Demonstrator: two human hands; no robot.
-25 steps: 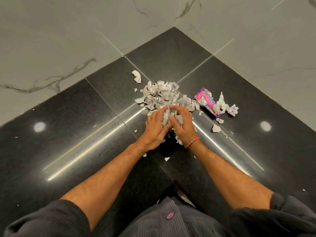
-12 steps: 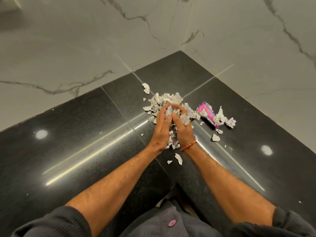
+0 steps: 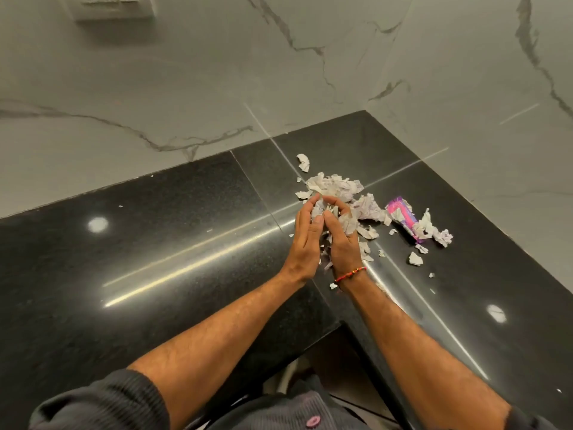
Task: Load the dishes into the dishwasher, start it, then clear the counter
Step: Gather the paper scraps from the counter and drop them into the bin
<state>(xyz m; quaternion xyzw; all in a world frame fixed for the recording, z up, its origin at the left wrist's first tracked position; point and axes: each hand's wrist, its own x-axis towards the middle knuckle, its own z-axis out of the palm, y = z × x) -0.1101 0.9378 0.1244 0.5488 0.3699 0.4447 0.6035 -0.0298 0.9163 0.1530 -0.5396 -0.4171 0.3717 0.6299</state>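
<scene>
Left hand [image 3: 305,240] and right hand [image 3: 342,240] cupped together, fingers curled around a clump of torn paper scraps [image 3: 322,211] gathered between the palms. Remaining scrap pile [image 3: 336,187] lies on the black counter [image 3: 186,243] near the corner (pink wrapper [image 3: 401,214] just right of it). Red thread bracelet [image 3: 350,274] on right wrist.

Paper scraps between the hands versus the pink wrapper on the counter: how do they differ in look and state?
The paper scraps are pale, torn small and crumpled; the pink wrapper is bright pink and purple and one larger piece. The scraps are cupped between the left hand and right hand; the wrapper lies untouched to the right, with loose scraps on it. Both are litter at the corner of the black counter.
</scene>
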